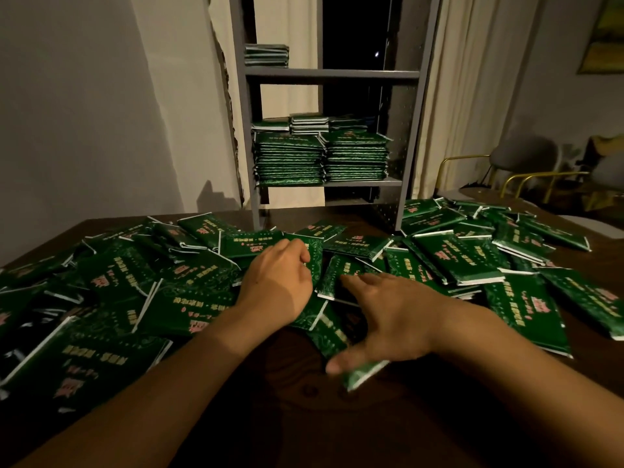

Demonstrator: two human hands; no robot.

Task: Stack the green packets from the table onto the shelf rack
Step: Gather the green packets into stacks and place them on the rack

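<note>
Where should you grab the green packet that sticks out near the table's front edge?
Take the packet by its near end, coming from the front. That end pokes out past the pile over the bare table, so fingers can likely pinch it there. The right hand is already touching it; the rest lies under other packets.

I see pale curtains behind a dark window, two gold-framed chairs at right, and a framed picture on the wall.
</note>
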